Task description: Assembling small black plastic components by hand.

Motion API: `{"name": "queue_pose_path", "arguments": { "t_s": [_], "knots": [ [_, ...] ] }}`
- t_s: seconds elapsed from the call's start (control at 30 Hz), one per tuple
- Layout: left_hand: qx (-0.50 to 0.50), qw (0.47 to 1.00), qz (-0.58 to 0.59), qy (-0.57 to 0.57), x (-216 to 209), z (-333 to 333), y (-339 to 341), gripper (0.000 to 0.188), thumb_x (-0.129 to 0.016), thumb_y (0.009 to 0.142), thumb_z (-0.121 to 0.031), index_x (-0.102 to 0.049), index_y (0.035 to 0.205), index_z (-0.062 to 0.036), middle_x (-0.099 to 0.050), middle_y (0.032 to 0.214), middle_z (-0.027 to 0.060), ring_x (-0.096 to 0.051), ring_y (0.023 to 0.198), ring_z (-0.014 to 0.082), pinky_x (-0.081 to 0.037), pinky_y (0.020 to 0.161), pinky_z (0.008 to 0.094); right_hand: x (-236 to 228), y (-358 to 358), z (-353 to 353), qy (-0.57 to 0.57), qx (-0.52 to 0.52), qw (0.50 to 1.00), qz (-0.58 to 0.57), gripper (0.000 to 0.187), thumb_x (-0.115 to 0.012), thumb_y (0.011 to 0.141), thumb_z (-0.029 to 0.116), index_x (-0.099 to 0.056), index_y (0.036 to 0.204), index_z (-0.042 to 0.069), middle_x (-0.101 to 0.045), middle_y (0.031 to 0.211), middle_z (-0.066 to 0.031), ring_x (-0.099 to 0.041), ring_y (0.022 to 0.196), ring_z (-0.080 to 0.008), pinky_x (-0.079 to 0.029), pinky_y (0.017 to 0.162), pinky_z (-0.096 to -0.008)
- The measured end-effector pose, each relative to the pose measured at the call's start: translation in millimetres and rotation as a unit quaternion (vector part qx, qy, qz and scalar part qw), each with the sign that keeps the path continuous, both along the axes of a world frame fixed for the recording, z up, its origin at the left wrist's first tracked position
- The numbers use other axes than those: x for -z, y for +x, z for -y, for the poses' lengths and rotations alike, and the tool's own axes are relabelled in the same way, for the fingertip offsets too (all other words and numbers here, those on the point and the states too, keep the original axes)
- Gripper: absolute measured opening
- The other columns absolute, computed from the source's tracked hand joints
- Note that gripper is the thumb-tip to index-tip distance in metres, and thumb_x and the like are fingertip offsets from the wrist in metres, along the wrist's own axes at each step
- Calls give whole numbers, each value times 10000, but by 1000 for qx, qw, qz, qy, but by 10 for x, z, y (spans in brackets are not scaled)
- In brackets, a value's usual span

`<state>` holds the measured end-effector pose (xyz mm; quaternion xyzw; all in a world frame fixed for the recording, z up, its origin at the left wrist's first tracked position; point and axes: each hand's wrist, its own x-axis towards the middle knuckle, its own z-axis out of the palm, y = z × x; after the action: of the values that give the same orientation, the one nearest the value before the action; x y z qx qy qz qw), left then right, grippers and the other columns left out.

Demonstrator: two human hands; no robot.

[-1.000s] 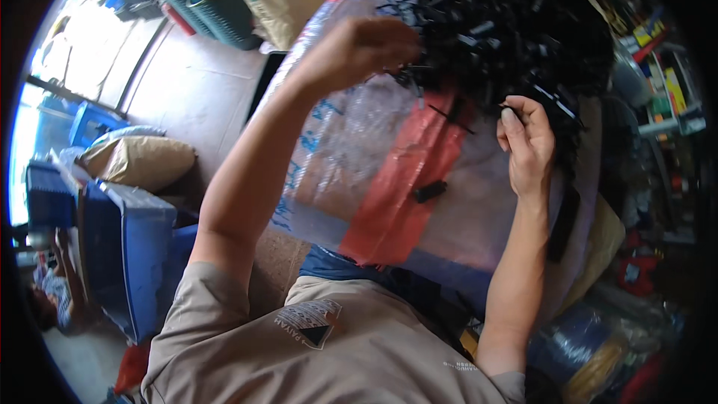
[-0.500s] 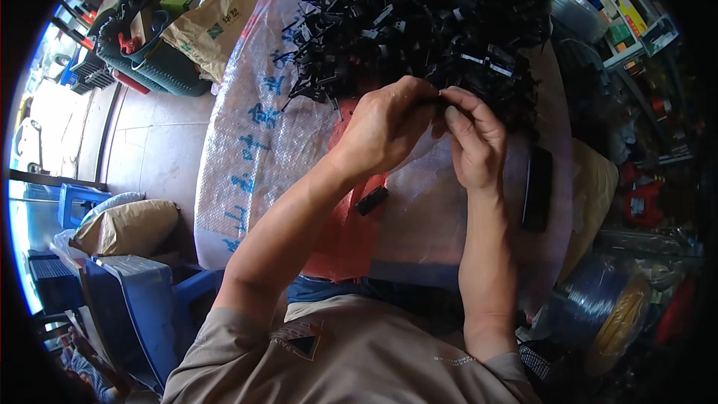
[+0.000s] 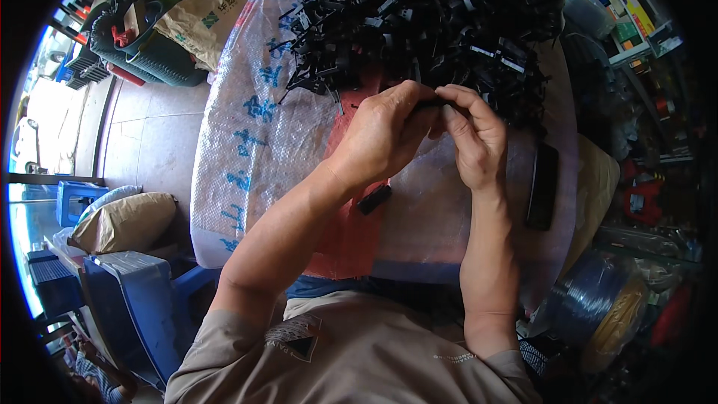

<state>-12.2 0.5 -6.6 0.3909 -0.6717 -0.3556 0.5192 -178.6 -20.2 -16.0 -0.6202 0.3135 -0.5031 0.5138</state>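
Note:
My left hand (image 3: 385, 129) and my right hand (image 3: 477, 133) meet over the near edge of a heap of black plastic parts (image 3: 419, 22). Between their fingertips they pinch a small black plastic part (image 3: 428, 104), mostly covered by the fingers, so its exact kind does not show. Both hands are closed on it. Below my left hand, a separate black plastic piece (image 3: 374, 199) lies on a red strip (image 3: 344, 236) of the woven plastic sheet (image 3: 239, 157). To the right of my right forearm rests a flat black phone-like slab (image 3: 542, 187).
On the left stand a blue plastic stool (image 3: 78, 202), a filled sack (image 3: 134, 224) and a dark green tub (image 3: 161, 52) with a paper bag (image 3: 213, 19). At the right are a coil of clear tubing (image 3: 598, 307) and shelves with boxes (image 3: 636, 22). Another person (image 3: 97, 374) shows at lower left.
The view has shifted slightly. My fingers have moved a little around the small black part, and more of it shows between them. Both hands still hold it together.

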Motion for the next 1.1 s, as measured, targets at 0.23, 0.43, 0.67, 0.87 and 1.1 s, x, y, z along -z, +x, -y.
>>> {"name": "queue_pose_path", "arguments": {
  "t_s": [0.23, 0.43, 0.67, 0.87, 1.1],
  "knots": [
    [-66, 996, 30, -52, -30, -44, -50, 82, -584, 863, -44, -513, 833, -15, -611, 713, 123, -627, 685, 311, -496, 601, 390, -7, 29, -29, 51, -35, 997, 46, 209, -515, 952, 54, -604, 1126, -21, -612, 788, -18, -558, 710, -83, -448, 639, -218],
    [-83, 989, 82, -89, 11, -45, -73, 70, -577, 867, -14, -508, 860, -14, -615, 744, 142, -640, 681, 292, -490, 596, 344, -25, 15, -27, 76, -42, 994, 71, 192, -497, 937, 24, -614, 1081, -27, -607, 782, -22, -528, 668, -76, -430, 620, -214],
    [-35, 999, -39, 14, 37, -59, -88, 84, -568, 927, -88, -540, 919, -10, -616, 771, 96, -572, 629, 150, -454, 545, 325, -48, -22, -18, 85, -53, 992, 76, 181, -519, 934, 36, -617, 1075, -24, -610, 792, -21, -523, 674, -72, -417, 614, -204],
    [129, 932, -164, 297, -76, -12, 70, 205, -558, 944, -140, -565, 1072, 21, -625, 811, 58, -556, 684, 92, -453, 566, 239, -64, -241, -30, 116, -51, 990, -69, 152, -633, 929, 170, -616, 936, 19, -569, 685, 20, -478, 559, -36, -353, 502, -175],
    [105, 986, 9, 127, 92, -56, -3, 290, -615, 867, -132, -588, 1087, 55, -654, 834, 139, -632, 717, 189, -501, 641, 325, -182, -344, -122, 163, -73, 974, -139, 107, -593, 923, 87, -605, 861, 0, -587, 643, -14, -513, 507, -56, -391, 464, -190]
  ]
}}
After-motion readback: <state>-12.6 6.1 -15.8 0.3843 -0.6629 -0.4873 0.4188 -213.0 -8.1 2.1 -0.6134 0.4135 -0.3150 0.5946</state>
